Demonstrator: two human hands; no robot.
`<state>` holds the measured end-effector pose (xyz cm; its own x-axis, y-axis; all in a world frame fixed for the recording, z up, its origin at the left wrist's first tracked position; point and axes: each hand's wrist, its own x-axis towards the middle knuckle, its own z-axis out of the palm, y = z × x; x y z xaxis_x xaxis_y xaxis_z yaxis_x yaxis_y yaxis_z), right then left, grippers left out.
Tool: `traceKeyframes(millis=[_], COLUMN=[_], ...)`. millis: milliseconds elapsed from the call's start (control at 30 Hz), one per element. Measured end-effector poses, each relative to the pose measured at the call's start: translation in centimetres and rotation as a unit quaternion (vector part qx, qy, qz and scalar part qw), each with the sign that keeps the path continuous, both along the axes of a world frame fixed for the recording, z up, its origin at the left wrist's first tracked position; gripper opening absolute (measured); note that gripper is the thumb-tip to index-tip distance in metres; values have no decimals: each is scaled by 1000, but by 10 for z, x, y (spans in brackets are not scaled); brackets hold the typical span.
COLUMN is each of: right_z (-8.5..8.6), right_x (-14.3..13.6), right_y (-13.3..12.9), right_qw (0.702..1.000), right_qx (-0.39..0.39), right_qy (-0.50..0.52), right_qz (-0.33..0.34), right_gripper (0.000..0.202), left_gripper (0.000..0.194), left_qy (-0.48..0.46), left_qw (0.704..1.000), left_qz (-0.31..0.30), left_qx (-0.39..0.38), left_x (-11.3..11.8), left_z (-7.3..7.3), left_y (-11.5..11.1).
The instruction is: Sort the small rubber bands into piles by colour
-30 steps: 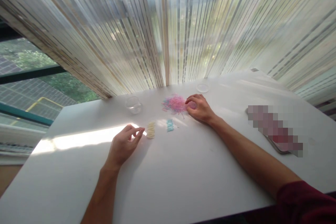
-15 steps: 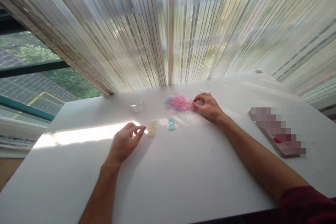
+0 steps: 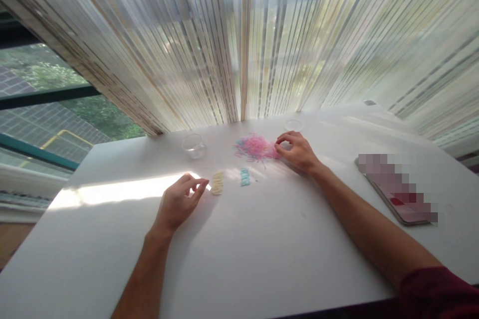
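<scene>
A loose pile of thin pink, blue and purple pieces lies in the middle of the white table. My right hand is at the pile's right edge, thumb and forefinger brought together on its pink pieces; what they grip is too small to make out. Left of centre, my left hand has its thumb and forefinger closed in a pinch, the tips beside a neat row of yellow pieces. Anything between those tips cannot be seen. A shorter row of blue pieces lies between the hands, below the pile.
Behind the left hand stands a clear round container. A clear round lid lies beyond the right hand. On the right is a phone-like flat object, partly blurred out. Striped curtains hang along the table's far edge.
Both hands keep nearly the same places and pinched shapes. The pile and the two rows look unchanged; the view has shifted very slightly.
</scene>
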<state>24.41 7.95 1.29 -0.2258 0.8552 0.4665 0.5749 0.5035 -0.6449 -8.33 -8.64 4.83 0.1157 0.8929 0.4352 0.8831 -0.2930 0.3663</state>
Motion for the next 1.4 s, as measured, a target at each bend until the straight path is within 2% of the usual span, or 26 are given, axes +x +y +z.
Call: traceKeyframes(millis=[267,433,700,900,1067,1233,1400], right_z=[6,7,5,20,25,17,12], right_x=[-5,-8,-27,-52,-77,-87,-81], right_y=[-3,-5,-21,-50,-87,-102,-87], right_qw=[997,995,994,982,971,963,970], right_qx=[69,91,85,105,68,27,47], right_qy=[13,20,4,50,84,86,47], right_qz=[17,30,75,146,213,255,232], right_gripper=[6,8,5,7,5,6,7], left_gripper=[28,27,21,19,25,15,18], left_qy=[-11,-17,-49,-60,-84,-93,-62], left_qw=[999,999,997,997,993,991,996], left_qz=[-20,-22,-51,-45,-42,-71,-66], left_qx=[-36,-30,-24,21,67,69,17], left_x=[12,14,33,39,44,39,16], left_z=[-6,-6,-13,-16,-16,-17,-13], left_y=[0,-1,-2,-1,-2,-1,1])
